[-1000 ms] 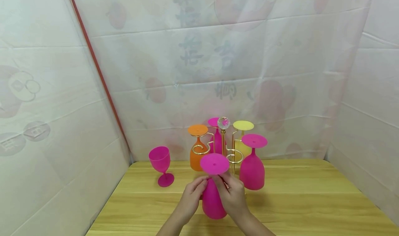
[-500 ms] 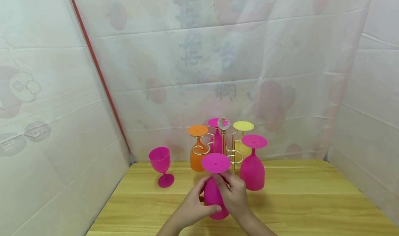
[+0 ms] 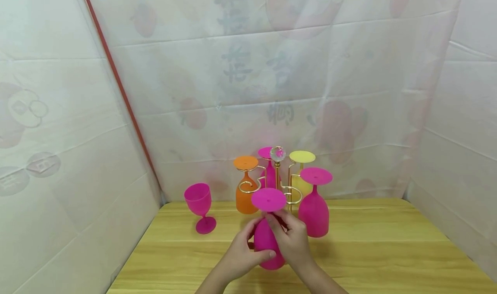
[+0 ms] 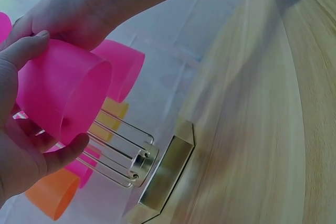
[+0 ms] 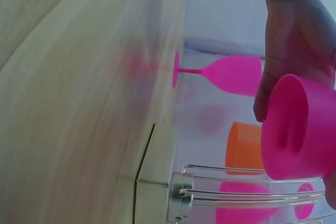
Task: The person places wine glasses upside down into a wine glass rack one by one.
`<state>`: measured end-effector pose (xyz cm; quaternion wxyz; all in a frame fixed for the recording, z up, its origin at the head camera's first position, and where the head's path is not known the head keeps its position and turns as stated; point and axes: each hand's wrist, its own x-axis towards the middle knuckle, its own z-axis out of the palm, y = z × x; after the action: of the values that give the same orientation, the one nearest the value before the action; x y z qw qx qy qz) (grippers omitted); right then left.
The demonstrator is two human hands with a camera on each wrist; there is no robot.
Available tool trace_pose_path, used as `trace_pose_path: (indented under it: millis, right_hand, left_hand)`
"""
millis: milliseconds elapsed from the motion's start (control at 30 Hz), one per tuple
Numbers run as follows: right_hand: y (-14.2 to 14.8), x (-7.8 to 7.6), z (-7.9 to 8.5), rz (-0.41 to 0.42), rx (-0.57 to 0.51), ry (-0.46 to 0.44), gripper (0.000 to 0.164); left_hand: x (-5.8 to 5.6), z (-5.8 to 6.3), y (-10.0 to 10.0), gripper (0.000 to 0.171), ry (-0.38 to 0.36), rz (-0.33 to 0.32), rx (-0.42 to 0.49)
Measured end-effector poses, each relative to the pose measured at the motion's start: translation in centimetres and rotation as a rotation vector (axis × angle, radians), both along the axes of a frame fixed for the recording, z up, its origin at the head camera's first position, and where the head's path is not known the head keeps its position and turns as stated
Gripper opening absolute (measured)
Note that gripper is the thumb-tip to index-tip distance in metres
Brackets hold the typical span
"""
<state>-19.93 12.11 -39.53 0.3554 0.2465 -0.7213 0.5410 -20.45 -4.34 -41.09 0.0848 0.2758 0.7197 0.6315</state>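
An upside-down pink goblet (image 3: 265, 236) is between both hands at the front of a gold wire glass rack (image 3: 277, 173). My left hand (image 3: 240, 255) grips its bowl from the left, with the thumb across the front. My right hand (image 3: 294, 242) pinches it from the right near the stem, just below the round foot; the stem is mostly hidden. Seen from below in the left wrist view, the goblet's bowl (image 4: 63, 87) has its rim clear of the tabletop. Orange (image 3: 246, 195), yellow (image 3: 302, 184) and pink goblets (image 3: 313, 212) hang inverted on the rack.
Another pink goblet (image 3: 199, 201) stands upright on the wooden table (image 3: 369, 251), left of the rack. The rack's angular gold base (image 4: 167, 174) rests on the table. Printed cloth walls (image 3: 217, 82) enclose the back and sides. A crystal ball (image 3: 277, 154) tops the rack.
My left hand has shifted from the upper bowl to a wider grip, its thumb now across the bowl's front. The held goblet has risen slightly. The right hand keeps its pinch.
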Motion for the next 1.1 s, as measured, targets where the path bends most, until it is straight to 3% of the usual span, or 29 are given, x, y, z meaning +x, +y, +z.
trace_pose_path:
  millis: [200,400,667,933,1100]
  right_hand:
    - [0.2,0.1,0.3,-0.009,-0.033,-0.015,0.022]
    - [0.3,-0.2,0.4,-0.078,-0.081,-0.032,0.025]
    - [0.7,-0.3,0.7,-0.108,-0.135,-0.161,0.024]
    - [1.1,-0.3,1.2,-0.083,-0.149,-0.218,0.022]
    - [1.1,-0.1,1.7,-0.115,-0.160,-0.265,0.020]
  left_hand:
    - [-0.1,0.2,0.4,0.070,-0.021,0.002,0.015]
    - [-0.7,0.4,1.1,0.074,-0.026,0.015,0.027]
    - [-1.1,0.4,1.7,0.074,-0.049,0.027,0.044]
    - [-1.4,0.4,2.3,0.071,-0.025,0.038,0.066]
    - [-1.4,0.4,2.6,0.070,-0.016,0.044,0.073]
